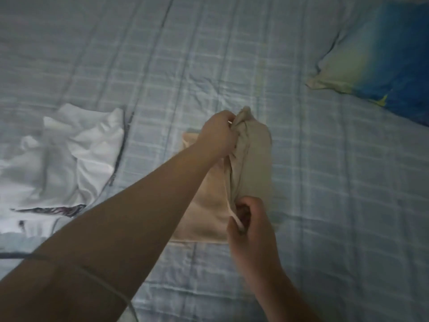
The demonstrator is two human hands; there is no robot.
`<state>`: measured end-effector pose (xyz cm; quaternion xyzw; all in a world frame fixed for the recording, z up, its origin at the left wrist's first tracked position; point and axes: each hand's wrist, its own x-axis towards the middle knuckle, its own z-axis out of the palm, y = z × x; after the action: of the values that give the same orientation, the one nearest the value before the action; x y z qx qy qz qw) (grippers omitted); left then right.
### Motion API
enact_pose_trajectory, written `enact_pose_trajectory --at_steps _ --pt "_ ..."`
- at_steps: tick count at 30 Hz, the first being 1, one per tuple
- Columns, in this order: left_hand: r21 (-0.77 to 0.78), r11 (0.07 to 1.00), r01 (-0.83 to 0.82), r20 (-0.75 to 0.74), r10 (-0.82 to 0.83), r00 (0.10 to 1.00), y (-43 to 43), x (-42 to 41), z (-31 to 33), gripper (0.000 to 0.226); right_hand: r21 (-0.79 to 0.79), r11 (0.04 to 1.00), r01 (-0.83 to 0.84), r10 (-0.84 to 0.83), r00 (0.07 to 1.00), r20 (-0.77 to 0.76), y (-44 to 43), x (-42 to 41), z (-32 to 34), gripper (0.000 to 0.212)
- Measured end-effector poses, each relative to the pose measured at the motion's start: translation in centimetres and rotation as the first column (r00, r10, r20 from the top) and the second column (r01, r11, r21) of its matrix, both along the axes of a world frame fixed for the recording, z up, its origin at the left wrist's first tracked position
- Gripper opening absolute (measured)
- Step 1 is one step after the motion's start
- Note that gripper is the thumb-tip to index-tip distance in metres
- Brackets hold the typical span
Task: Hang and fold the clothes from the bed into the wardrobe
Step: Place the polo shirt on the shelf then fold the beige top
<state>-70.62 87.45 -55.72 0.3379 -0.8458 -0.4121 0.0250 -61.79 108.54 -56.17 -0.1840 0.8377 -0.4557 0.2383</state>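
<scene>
L hand (218,131) & R hand (249,219) pinch limp, bunched khaki garment (253,159) over flat peach cloth (206,205).

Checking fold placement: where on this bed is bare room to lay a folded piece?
Bare sheet lies right of the khaki garment, nearer than the pillow; another patch runs across the far side, beyond the white garment. Crowded: the left edge, and the middle, where left hand and right hand grip the khaki garment.

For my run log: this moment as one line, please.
step: folding | left hand: grips far end of khaki garment | right hand: grips near end | beneath: peach cloth | aside: white garment
</scene>
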Motion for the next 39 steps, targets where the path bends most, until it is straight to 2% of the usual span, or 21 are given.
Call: enact_pose_trajectory --at_steps 7,9,11,15,19,23,24,27,29,31,33,37,39 --pt "0.138 0.990 -0.024 -0.022 0.027 0.999 -10.0 8.3 -3.3 0.020 0.146 0.984 -0.099 0.130 0.967 -0.221 -9.6 7.7 -1.9 0.035" --pt "0.177 0.984 -0.022 -0.013 0.025 1.000 -11.7 9.7 -5.0 0.017 0.231 0.962 -0.143 0.204 0.942 -0.266 -11.1 9.3 -3.6 0.047" --pt "0.195 0.981 -0.025 -0.001 0.025 1.000 -12.8 10.7 -6.8 0.016 0.338 0.923 -0.182 0.280 0.922 -0.267 -12.0 10.4 -5.3 0.055" --pt "0.239 0.968 -0.078 -0.001 0.081 0.997 -13.2 12.4 -10.1 0.026 0.506 0.826 -0.246 0.414 0.875 -0.251 -12.3 11.9 -7.3 0.049" --pt "0.332 0.924 -0.187 -0.030 0.209 0.977 -12.9 13.9 -11.0 0.044 0.548 0.789 -0.280 0.464 0.855 -0.232 -12.1 12.9 -7.8 0.048" --pt "0.268 0.955 -0.124 -0.094 0.154 0.984 -11.9 15.9 -9.6 0.042 0.352 0.894 -0.277 0.383 0.880 -0.282 -11.0 12.3 -6.9 0.041" --pt "0.210 0.974 -0.089 -0.122 0.116 0.986 -11.3 16.6 -9.2 0.041 0.299 0.920 -0.253 0.343 0.889 -0.304 -10.5 11.7 -6.6 0.037" --pt "-0.112 0.992 0.059 -0.216 -0.083 0.973 -9.0 18.6 -8.0 0.044 0.256 0.957 -0.136 0.230 0.892 -0.388 -8.5 8.5 -6.1 0.029" --pt "-0.328 0.926 0.185 -0.232 -0.269 0.935 -6.8 19.5 -8.0 0.046 0.318 0.946 -0.064 0.217 0.855 -0.472 -7.0 6.2 -6.5 0.035" --pt "-0.474 0.810 0.346 -0.133 -0.454 0.881 -4.0 20.5 -8.7 0.048 0.370 0.925 -0.084 0.280 0.810 -0.515 -5.5 4.2 -7.4 0.045" --pt "-0.528 0.712 0.463 -0.054 -0.572 0.819 -1.3 21.8 -9.8 0.049 0.431 0.880 -0.198 0.422 0.740 -0.523 -4.0 3.0 -8.7 0.051" --pt "-0.557 0.654 0.512 0.077 -0.574 0.816 1.0 23.9 -12.4 0.059 0.569 0.712 -0.412 0.694 0.538 -0.478 -0.7 1.2 -11.0 0.060" --pt "-0.556 0.633 0.538 0.157 -0.556 0.816 1.1 24.4 -13.3 0.063 0.588 0.676 -0.445 0.732 0.497 -0.466 0.2 0.5 -11.9 0.063"
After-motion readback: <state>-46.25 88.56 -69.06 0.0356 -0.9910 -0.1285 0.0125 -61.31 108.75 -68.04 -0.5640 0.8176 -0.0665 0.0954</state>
